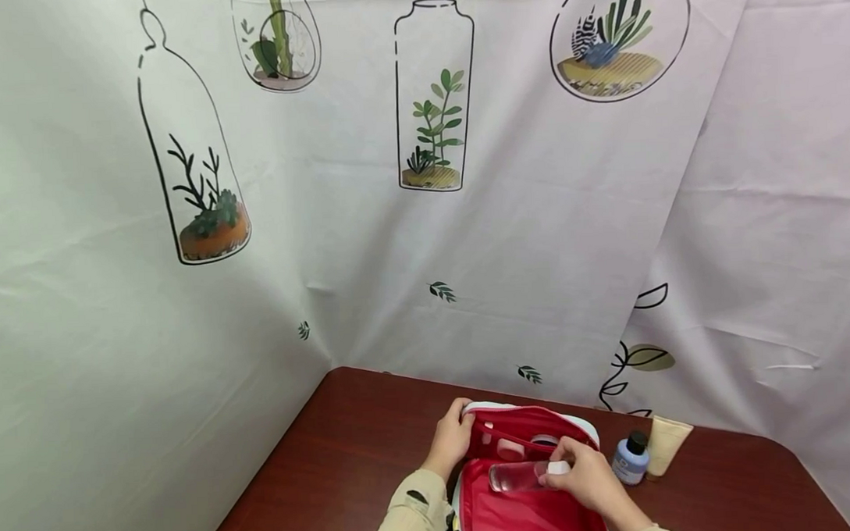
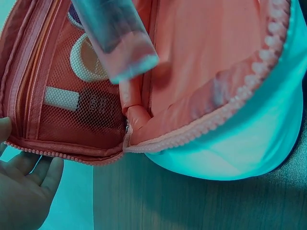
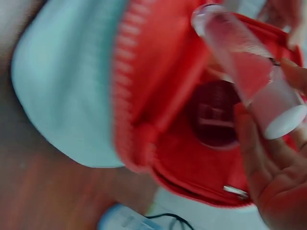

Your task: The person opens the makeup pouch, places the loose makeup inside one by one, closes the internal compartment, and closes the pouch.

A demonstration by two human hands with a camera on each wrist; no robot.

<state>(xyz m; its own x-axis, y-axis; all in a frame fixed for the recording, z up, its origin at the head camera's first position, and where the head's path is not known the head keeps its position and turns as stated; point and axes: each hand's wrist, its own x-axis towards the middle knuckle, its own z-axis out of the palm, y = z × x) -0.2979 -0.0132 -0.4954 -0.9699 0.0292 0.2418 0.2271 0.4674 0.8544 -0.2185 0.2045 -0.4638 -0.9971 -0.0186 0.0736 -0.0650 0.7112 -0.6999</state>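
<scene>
A red-lined toiletry bag lies unzipped on the table, its lid raised at the back. My left hand grips the lid's left edge, thumb on the inner side and fingers behind. My right hand holds a clear bottle with a white cap by its capped end. The bottle is tilted over the open bag, its base toward the left. Inside the lid, a mesh pocket contains a dark round jar, a white ring-shaped item and a small white-capped item.
Right of the bag stand a blue bottle with a black cap and a cream-coloured tube. The brown table meets a white printed cloth at its back and left.
</scene>
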